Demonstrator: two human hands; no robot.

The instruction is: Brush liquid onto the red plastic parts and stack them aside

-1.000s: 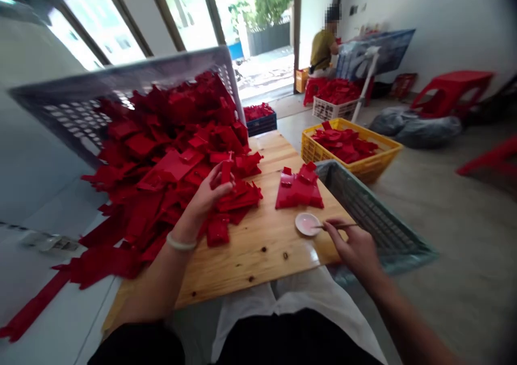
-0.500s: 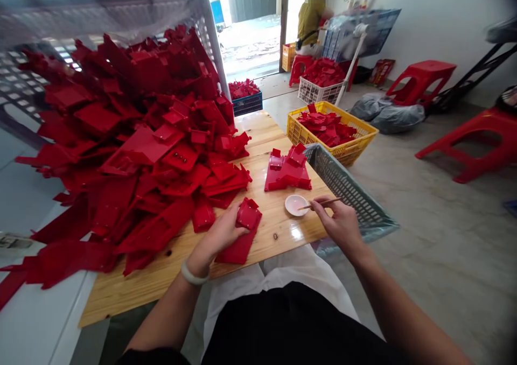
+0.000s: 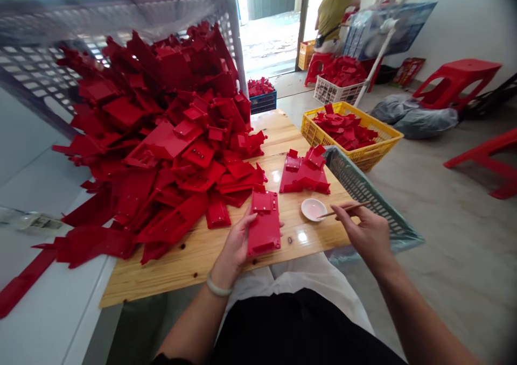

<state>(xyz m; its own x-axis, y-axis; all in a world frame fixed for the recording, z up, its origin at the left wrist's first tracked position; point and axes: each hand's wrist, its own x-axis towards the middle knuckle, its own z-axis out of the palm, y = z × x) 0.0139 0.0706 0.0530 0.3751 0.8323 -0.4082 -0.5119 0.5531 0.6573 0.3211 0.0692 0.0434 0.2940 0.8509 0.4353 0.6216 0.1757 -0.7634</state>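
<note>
Red plastic panel swung round since earlier frame: long axis now pointing straight ahead, away from person, above pine worktop near front edge. Left hand grasping panel's edge; right hand pinching wooden stick, tip over white dish.

You have red moulded plastic parts here, smooth and glossy. Your board is pale varnished wood, shiny, with dark knots. The small dish appears to be glazed white ceramic. The thin stick appears to be matt wood. The grey crate and yellow crate are both perforated plastic with a dull finish.
</note>
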